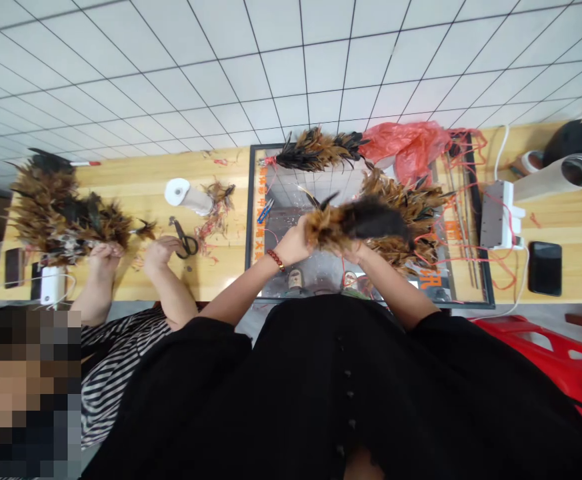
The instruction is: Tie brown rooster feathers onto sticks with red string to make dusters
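Observation:
A brown and black feather bundle [355,223] is held up over the glass-topped board, its dark right part blurred by motion. My left hand [297,241], with a beaded bracelet at the wrist, is closed around the bundle's left end. Against the bundle's underside is my right hand [355,252], its fingers hidden by the feathers. Thin red string hangs just below that hand. Behind and to the right lies a pile of loose brown feathers [411,247]. A finished-looking feather roll [315,150] with a red-wrapped end rests along the board's back edge.
A red plastic bag [405,147], thin rods [463,220], a power strip [498,217] and a phone [545,268] lie to the right. A blue-handled cutter [265,211] is left of my hands. Farther left, a co-worker's hands [158,255] are near scissors [185,241], a white roll [188,197] and feathers.

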`<state>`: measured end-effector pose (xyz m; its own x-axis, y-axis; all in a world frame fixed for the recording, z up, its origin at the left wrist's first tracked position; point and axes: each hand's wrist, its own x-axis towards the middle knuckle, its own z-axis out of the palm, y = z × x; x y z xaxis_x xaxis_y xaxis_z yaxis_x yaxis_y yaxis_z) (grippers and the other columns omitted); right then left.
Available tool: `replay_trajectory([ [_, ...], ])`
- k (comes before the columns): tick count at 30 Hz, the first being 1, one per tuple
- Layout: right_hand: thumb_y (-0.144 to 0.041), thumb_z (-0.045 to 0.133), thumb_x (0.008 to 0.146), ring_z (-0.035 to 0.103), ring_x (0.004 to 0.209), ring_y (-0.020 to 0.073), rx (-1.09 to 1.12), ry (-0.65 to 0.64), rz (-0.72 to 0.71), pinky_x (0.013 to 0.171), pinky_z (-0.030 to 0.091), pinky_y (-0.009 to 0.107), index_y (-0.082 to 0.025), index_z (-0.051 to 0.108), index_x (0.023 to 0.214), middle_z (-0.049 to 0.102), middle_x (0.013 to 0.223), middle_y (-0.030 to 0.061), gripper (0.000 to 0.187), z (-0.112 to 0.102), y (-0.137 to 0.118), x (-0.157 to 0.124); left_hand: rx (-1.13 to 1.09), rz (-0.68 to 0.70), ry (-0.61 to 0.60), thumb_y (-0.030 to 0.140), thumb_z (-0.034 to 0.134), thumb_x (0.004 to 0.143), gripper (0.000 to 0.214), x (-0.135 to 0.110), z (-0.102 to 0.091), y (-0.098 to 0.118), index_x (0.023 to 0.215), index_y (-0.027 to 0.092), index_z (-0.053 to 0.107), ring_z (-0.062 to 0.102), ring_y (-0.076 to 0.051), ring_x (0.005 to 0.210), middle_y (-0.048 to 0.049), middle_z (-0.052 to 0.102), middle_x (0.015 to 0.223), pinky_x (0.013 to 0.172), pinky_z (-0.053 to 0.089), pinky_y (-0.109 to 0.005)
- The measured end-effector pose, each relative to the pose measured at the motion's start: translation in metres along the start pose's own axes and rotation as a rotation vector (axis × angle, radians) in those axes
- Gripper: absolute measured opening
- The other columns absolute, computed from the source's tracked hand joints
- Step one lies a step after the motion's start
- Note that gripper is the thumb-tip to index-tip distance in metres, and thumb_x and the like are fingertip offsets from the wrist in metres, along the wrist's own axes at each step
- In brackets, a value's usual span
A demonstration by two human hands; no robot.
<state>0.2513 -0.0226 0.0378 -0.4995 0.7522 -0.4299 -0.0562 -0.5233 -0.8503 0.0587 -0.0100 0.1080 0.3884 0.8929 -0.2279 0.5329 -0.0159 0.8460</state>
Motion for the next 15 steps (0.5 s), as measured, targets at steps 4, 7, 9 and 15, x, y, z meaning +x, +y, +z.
replay_trajectory([
  [4, -0.051, 0.077, 0.061, 0.014, 0.039, 0.0043, 0.122, 0.11, 0.083, 0.039, 0.011, 0.021, -0.021, 0.054, 0.071, 0.023, 0.043, -0.0131, 0.039, 0.002, 0.007, -0.011, -0.531, -0.309, -0.041, 0.029, 0.084, 0.068, 0.032, 0.01, 0.021, 0.009, 0.073, 0.015, 0.055, 0.035, -0.005, 0.044, 0.0064, 0.044, 0.054, 0.043, 0.026, -0.02],
  [7, -0.048, 0.081, 0.059, 0.015, 0.038, 0.0034, 0.224, 0.232, 0.143, 0.039, 0.01, 0.02, -0.019, 0.057, 0.073, 0.024, 0.042, -0.0134, 0.04, -0.005, 0.006, -0.023, -0.932, -0.527, -0.097, 0.019, 0.088, 0.063, 0.038, 0.01, 0.025, 0.012, 0.069, 0.015, 0.051, 0.023, 0.0, 0.039, 0.0111, 0.032, 0.053, 0.038, 0.011, -0.016],
  [9, -0.045, 0.084, 0.058, 0.015, 0.037, 0.003, 0.242, 0.296, 0.158, 0.039, 0.01, 0.021, -0.018, 0.058, 0.072, 0.025, 0.042, -0.0134, 0.039, -0.01, 0.004, -0.031, -1.076, -0.585, -0.092, 0.012, 0.086, 0.064, 0.037, 0.009, 0.025, 0.01, 0.067, 0.014, 0.05, 0.022, 0.001, 0.039, 0.0114, 0.029, 0.053, 0.037, 0.009, -0.014],
  [15, -0.045, 0.084, 0.059, 0.015, 0.038, 0.0028, 0.27, 0.352, 0.205, 0.039, 0.009, 0.02, -0.018, 0.058, 0.074, 0.025, 0.043, -0.0138, 0.04, -0.012, 0.003, -0.04, -1.493, -0.644, -0.163, 0.038, 0.068, 0.088, 0.03, 0.01, 0.021, 0.003, 0.078, 0.011, 0.059, 0.03, -0.002, 0.042, 0.0053, 0.037, 0.06, 0.035, 0.017, -0.012],
])
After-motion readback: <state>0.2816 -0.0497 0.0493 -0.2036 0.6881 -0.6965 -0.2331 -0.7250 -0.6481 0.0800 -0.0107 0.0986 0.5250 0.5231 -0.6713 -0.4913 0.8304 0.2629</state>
